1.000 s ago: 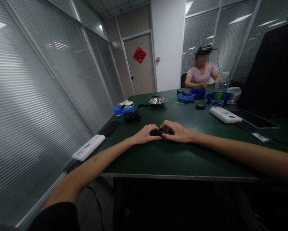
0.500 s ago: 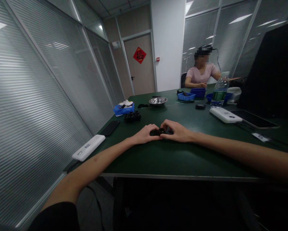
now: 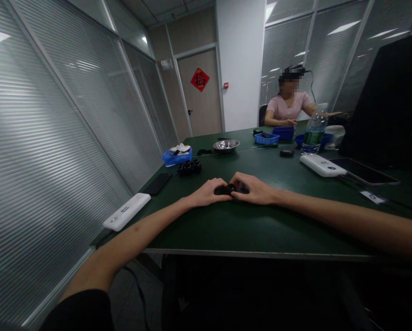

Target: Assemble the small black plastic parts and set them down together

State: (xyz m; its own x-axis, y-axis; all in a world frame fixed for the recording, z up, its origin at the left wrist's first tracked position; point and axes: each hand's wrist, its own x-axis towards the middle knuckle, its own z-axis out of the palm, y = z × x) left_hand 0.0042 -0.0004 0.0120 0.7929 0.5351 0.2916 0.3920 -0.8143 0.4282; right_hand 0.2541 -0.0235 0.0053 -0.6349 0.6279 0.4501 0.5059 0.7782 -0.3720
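A small dark object (image 3: 230, 189) lies between my two hands on the green table (image 3: 222, 230); its exact shape is too dark to tell. My left hand (image 3: 211, 192) grips it from the left, thumb in front and fingers behind. From the right, my right hand (image 3: 252, 187) closes on the same object with curved fingers and thumb. Just beyond my left hand sits a cluster of shiny black round pieces (image 3: 189, 168). Farther back is a shallow metal bowl (image 3: 226, 146).
A blue basket (image 3: 177, 159), black phone (image 3: 158, 183) and white power bank (image 3: 127, 211) line the left. Rightward are a bottle (image 3: 313, 133), another white power bank (image 3: 323, 165), a tablet (image 3: 364, 170) and a dark screen (image 3: 388, 105). A person (image 3: 288, 108) sits across.
The fingertips of my right hand have shifted very slightly at the dark object. My left hand looks the same.
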